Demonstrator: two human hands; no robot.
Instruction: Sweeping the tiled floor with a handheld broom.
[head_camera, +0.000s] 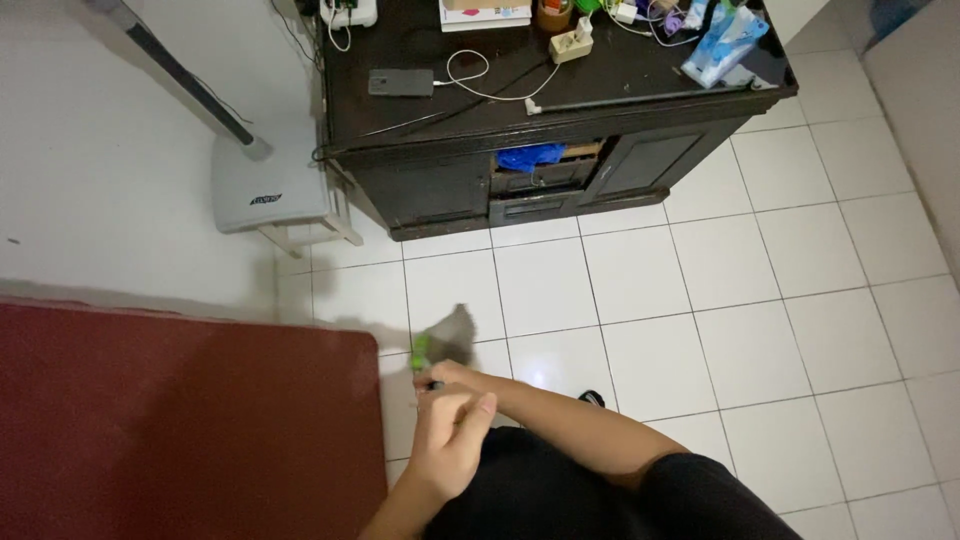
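Green-handled brush (445, 340) — blurred, grey bristles up — sits above the white tile floor (760, 330) beside the red mat (180, 420). The two hands (450, 420) are clasped together around its handle; which one lies on top cannot be told. No dirt pile or swept patch shows, so progress cannot be judged. Dark worktop (420, 40) stands well apart.

White tiled floor (640, 290) lying open ahead and right of hand (452, 437); red mat (180, 420) bordering left, dark cabinet (540, 170) blocking far ahead.
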